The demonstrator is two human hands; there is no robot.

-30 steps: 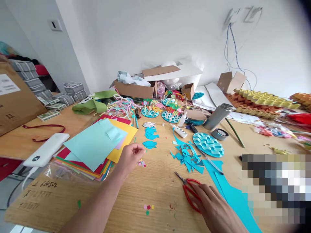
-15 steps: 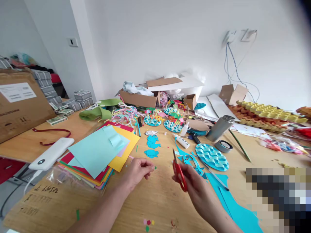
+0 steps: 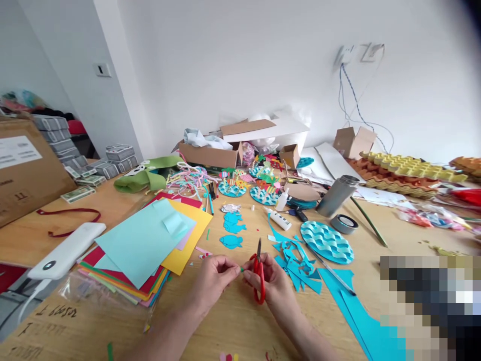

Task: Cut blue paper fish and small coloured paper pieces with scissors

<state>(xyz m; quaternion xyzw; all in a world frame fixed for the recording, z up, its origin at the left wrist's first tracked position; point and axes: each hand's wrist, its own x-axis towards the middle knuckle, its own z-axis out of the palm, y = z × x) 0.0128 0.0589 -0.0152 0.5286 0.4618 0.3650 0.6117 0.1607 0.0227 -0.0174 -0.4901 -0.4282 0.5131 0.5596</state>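
Note:
My left hand [image 3: 215,279] is closed in a pinch over the front of the wooden table. A tiny green paper piece [image 3: 242,269] shows at its fingertips, where the thumb of my right hand [image 3: 277,285] meets it. Red-handled scissors [image 3: 259,282] are in my right hand, their dark blades pointing up and away from me. Just beyond the hands lie blue paper fish [image 3: 231,241] and a white-and-pink fish cutout [image 3: 230,208]. Blue paper scraps [image 3: 296,256] are heaped to the right of the scissors.
Coloured paper sheets [image 3: 145,240] are stacked at left beside a white power bank [image 3: 67,250]. To the right are a wavy blue disc [image 3: 326,242], a tape roll [image 3: 344,224], a steel flask [image 3: 340,195] and a large blue sheet [image 3: 361,316]. Glue bottles [image 3: 280,219] stand and lie mid-table.
My hands have come together over the table, and the green piece now shows between the fingertips. The scissors have moved left and turned more upright. The view has shifted slightly.

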